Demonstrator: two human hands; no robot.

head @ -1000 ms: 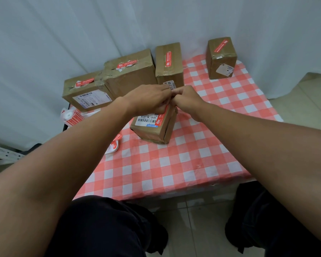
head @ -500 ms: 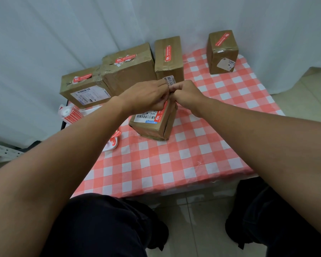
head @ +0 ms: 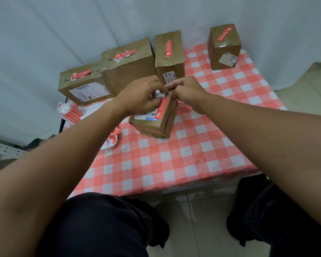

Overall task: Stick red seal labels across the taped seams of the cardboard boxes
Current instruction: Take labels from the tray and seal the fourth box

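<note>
A small cardboard box (head: 154,125) stands in the middle of the checked table with a red seal label (head: 162,108) along its top edge. My left hand (head: 141,93) rests on the box top, fingertips on the label's far end. My right hand (head: 187,89) meets it from the right, fingers curled against the same spot; what they pinch is hidden. Several other boxes behind carry red labels: a wide one (head: 82,86), a larger one (head: 130,67), a tall narrow one (head: 170,54) and one at the far right (head: 224,47).
A roll of red labels (head: 69,113) lies at the table's left edge, with a strip of backing and a label (head: 113,138) nearer me. The red-and-white checked cloth (head: 174,158) covers the table. White curtains hang behind. My knees are under the front edge.
The red label on the near box shows more fully now. Both hands stay together at the box's top far edge, shifted only slightly.
</note>
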